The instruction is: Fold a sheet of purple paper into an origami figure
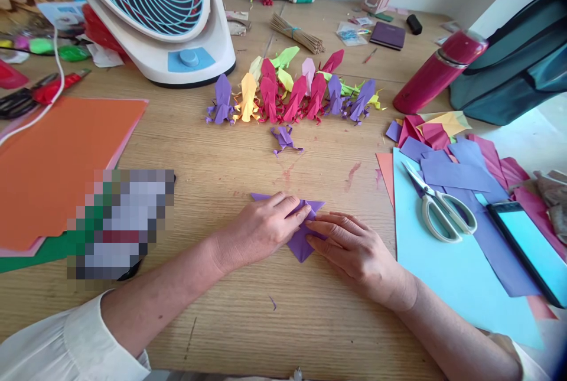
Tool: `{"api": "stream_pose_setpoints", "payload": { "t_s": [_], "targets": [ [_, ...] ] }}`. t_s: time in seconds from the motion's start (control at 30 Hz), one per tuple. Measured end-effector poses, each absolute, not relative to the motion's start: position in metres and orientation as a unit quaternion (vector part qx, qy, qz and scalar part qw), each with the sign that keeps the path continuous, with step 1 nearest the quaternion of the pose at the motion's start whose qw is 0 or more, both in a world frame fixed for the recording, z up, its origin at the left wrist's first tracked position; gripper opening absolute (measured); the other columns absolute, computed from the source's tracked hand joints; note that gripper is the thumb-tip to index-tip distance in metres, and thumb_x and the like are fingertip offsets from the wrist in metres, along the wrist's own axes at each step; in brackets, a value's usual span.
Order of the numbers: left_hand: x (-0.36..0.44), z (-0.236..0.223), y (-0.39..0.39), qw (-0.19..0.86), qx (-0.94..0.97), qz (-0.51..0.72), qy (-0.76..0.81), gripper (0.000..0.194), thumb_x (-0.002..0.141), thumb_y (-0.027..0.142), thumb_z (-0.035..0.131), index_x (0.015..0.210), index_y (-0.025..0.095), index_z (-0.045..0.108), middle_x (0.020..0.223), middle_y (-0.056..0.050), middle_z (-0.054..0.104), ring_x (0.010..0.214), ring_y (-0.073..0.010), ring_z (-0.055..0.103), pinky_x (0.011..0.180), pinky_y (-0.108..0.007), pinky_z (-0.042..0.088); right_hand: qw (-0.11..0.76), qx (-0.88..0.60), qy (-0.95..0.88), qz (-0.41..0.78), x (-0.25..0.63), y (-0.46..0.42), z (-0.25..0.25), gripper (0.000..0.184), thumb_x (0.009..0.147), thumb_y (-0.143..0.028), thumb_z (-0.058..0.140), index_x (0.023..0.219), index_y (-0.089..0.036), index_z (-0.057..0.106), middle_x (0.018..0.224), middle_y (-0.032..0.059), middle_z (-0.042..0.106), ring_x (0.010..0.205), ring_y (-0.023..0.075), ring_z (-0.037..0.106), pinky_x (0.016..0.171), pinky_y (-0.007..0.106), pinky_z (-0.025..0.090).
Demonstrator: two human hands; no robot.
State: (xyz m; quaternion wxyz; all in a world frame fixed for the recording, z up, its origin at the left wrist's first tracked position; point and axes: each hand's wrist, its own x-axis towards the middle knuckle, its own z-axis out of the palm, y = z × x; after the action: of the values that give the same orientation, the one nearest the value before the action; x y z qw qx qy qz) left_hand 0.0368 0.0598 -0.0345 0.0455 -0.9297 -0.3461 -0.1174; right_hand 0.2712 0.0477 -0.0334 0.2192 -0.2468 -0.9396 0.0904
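Note:
A folded piece of purple origami paper (302, 246) lies on the wooden table between my hands, its point toward me and two corners spread at the far side. My left hand (272, 221) presses on its upper part, fingers together, hiding much of it. From the right, my right hand (354, 245) grips the paper's edge, with fingertips close to those of my left. Beyond them sits a small purple origami figure (286, 139). Behind it stand several folded paper figures (269, 97) in purple, orange, red, pink and yellow-green.
Scissors (443, 209) rest on light blue paper (416, 274) at the right, among purple sheets and a phone (529, 245). A red flask (438, 74) and a teal bag (509, 68) stand behind. Left are orange sheets (57, 162), a blurred-out device (126, 224) and a fan (177, 44).

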Motion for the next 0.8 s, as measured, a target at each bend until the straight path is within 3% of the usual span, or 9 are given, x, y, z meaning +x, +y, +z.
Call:
{"api": "stream_pose_setpoints", "payload": {
  "t_s": [0.57,0.8],
  "targets": [
    [0.0379,-0.0327,0.0597,0.041,-0.931,-0.117,-0.343,0.032,0.095,0.018,0.054,0.127,0.014,0.059,0.105,-0.007,0.066,0.095,-0.0203,0.061,0.082,-0.031,0.053,0.192,-0.244,-0.947,0.087,0.2724,0.0474,-0.0315,0.025,0.096,-0.009,0.048,0.109,-0.013,0.069,0.125,0.0131,0.068,0.121,0.0261,0.059,0.1,0.047,0.05],
    [0.0361,-0.0351,0.0574,0.053,-0.935,-0.094,-0.338,0.039,0.093,0.015,0.055,0.132,0.012,0.056,0.113,-0.009,0.064,0.101,-0.0219,0.06,0.089,-0.033,0.052,0.18,-0.26,-0.945,0.088,0.2695,0.0446,-0.0252,0.026,0.093,-0.009,0.05,0.11,-0.015,0.068,0.125,0.0104,0.068,0.118,0.0242,0.059,0.103,0.046,0.045]
  ]
}}
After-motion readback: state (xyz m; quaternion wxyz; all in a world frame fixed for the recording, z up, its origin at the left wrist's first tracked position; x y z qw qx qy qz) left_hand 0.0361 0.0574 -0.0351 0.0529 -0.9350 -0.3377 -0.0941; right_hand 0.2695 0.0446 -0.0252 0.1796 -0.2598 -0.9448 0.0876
